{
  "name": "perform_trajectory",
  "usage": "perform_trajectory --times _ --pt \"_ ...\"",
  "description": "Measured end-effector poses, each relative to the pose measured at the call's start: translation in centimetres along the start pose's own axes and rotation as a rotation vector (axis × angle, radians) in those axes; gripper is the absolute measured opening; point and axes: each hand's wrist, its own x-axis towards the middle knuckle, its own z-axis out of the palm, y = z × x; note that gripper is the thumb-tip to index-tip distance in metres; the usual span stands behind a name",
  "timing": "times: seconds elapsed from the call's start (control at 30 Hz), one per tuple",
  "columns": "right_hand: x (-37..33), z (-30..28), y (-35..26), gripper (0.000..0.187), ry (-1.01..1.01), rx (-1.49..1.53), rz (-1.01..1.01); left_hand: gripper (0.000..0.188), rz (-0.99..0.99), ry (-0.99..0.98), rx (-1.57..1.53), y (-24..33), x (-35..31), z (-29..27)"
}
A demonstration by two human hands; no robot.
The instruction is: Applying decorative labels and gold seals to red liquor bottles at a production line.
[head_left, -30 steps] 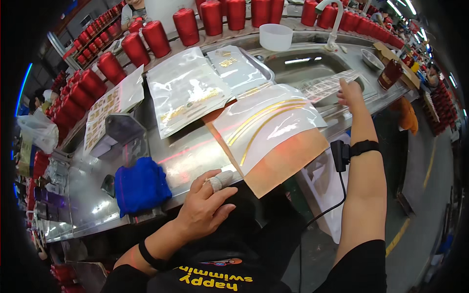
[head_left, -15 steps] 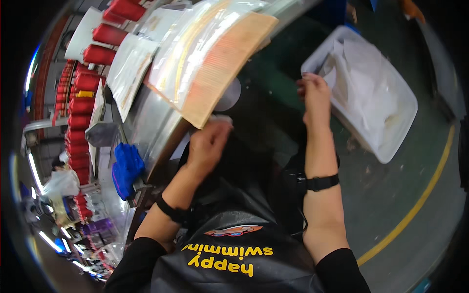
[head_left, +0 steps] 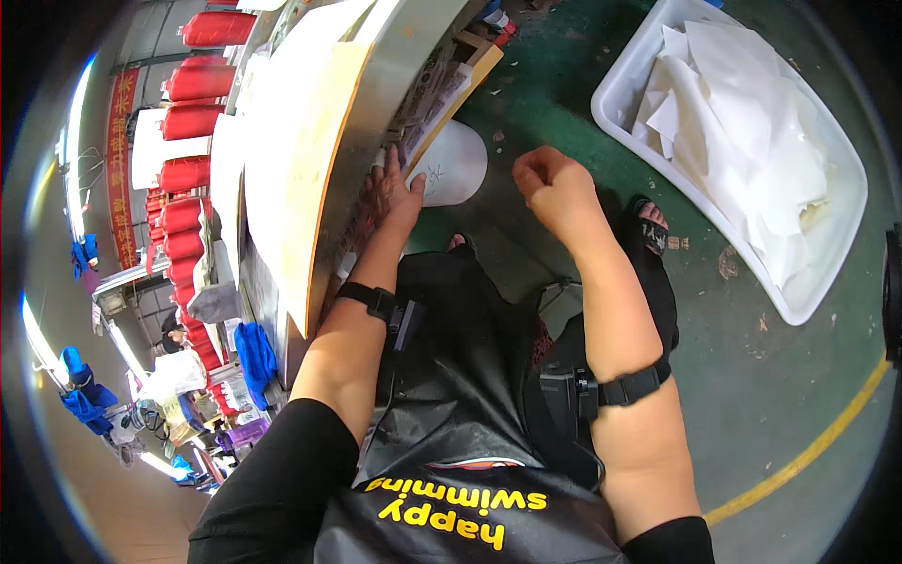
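Observation:
Under the worktable, my left hand (head_left: 393,197) reaches into an open wooden drawer (head_left: 467,99), fingers stretched out and spread. Papers or clear sheets lie in the drawer; I cannot make out whether the fingers touch them. A white bucket (head_left: 458,162) stands on the floor just beyond that hand. My right hand (head_left: 556,188) hangs over the floor between the bucket and a white plastic tub (head_left: 615,103). Its fingers are loosely curled in, and nothing shows in them. Crumpled white sheets (head_left: 733,132) fill the tub.
A board with an orange edge (head_left: 329,160) lies on the worktable, overhanging toward me. Red thread cones (head_left: 193,122) line up at the left, with a blue cloth (head_left: 254,362) near the table's corner. My foot (head_left: 651,226) is beside the tub. A yellow line (head_left: 799,461) crosses the floor.
My left hand has gone from the table's edge down into the drawer. My right hand has drawn back from the tub's rim, toward the left. The view has shifted, bringing the drawer and bucket into sight.

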Motion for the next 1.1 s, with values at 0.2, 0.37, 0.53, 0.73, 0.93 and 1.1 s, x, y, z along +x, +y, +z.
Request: perform_trajectory --times 0.2,0.37,0.53,0.73,0.93,1.1 --pt "0.7 -0.5 -0.9 0.02 -0.013 0.126 0.024 0.053 0.197 0.053 0.053 0.3 1.6 2.0" --pt "0.5 -0.3 -0.5 0.02 0.011 0.126 0.005 0.037 -0.082 -0.017 -0.729 2.0 3.2 2.0" --pt "0.4 -0.7 -1.7 0.019 -0.074 0.169 0.096 0.032 0.035 0.135 -0.502 2.4 4.4 3.5" --pt "0.7 -0.3 -0.8 0.019 -0.047 0.187 0.051 0.041 0.208 0.276 -0.251 1.2 2.5 4.1" --pt "0.8 -0.5 -1.0 0.019 -0.057 0.177 0.049 0.04 0.074 0.105 -0.222 0.0 2.5 3.2" --pt "0.9 -0.4 -0.8 0.019 -0.034 0.176 0.03 0.036 0.305 0.131 -0.084 -0.2 0.4 2.0"
